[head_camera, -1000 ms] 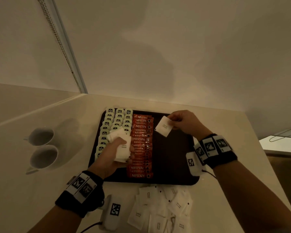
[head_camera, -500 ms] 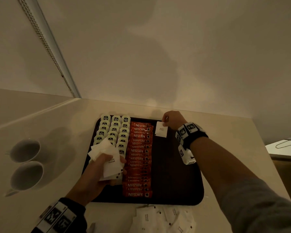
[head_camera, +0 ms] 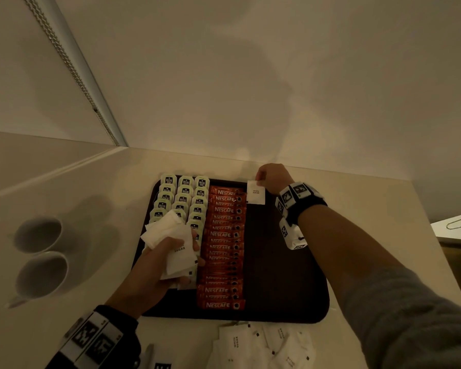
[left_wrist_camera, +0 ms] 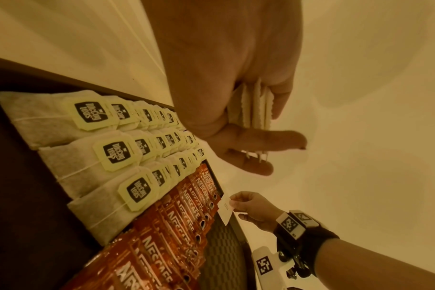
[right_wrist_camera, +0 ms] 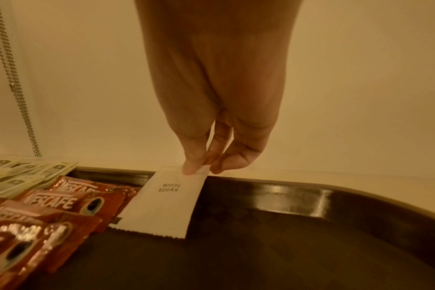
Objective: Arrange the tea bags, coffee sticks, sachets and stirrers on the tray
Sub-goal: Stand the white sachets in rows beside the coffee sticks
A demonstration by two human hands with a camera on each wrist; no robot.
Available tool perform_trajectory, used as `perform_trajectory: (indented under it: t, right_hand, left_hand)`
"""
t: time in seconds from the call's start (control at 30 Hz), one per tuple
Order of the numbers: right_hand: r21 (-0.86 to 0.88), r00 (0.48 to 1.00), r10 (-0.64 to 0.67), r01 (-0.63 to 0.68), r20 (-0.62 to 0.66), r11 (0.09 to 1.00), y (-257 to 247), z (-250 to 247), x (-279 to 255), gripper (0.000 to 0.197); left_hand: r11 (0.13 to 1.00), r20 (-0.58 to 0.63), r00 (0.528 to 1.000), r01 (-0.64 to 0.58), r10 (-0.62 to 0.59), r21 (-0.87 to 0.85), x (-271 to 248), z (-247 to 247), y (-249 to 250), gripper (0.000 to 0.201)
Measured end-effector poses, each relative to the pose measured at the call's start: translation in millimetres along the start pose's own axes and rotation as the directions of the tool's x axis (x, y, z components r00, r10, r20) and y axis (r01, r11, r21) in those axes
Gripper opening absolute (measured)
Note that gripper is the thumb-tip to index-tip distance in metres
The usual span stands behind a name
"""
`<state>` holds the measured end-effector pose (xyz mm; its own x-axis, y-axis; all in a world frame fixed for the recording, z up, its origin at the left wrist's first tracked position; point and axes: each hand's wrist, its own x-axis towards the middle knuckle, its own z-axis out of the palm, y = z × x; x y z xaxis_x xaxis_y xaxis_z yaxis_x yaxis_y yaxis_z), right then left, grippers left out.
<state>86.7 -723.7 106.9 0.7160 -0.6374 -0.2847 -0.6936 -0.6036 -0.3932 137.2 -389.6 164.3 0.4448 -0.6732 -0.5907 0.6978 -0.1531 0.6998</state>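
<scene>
One white paper sugar sachet (right_wrist_camera: 166, 204), pinched in right hand (head_camera: 273, 177) grip, upper centre of dark rectangular tray (head_camera: 285, 275) | lay flush beside orange coffee sticks (head_camera: 224, 249) | left hand (head_camera: 155, 265) clasps spare white sachets (head_camera: 171, 238)

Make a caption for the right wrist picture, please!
Right hand pinches a white sugar sachet beside Nescafe sticks.

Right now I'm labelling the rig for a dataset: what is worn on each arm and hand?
Both hands, left hand and right hand, are bare. Each wrist wears a black band carrying white blocks with black square markers; a white marked unit hangs beneath. A grey sleeve covers the right upper forearm.
</scene>
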Motion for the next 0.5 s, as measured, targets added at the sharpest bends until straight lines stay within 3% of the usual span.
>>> perform_trajectory:
  t: [0.13, 0.4, 0.5]
  right_hand:
    - [0.004, 1.0, -0.001, 0.001, 0.011, 1.0, 0.0, -0.2, 0.1, 0.007]
    - [-0.004, 1.0, -0.01, 0.011, 0.02, 1.0, -0.5, 0.3, -0.8, 0.006]
    - [0.007, 1.0, 0.004, -0.004, 0.027, 1.0, 0.7, -3.3, -1.8, 0.009]
  left_hand:
    - [1.0, -0.054, 0.999, -0.009, 0.009, -0.003, 3.1, -0.6, 1.0, 0.026]
    - [0.998, -0.028, 0.997, -0.068, 0.068, 0.015, 7.3, 4.1, 2.0, 0.026]
    - [0.995, 0.032, 0.995, -0.098, 0.097, 0.036, 9.1, 3.2, 3.0, 0.087]
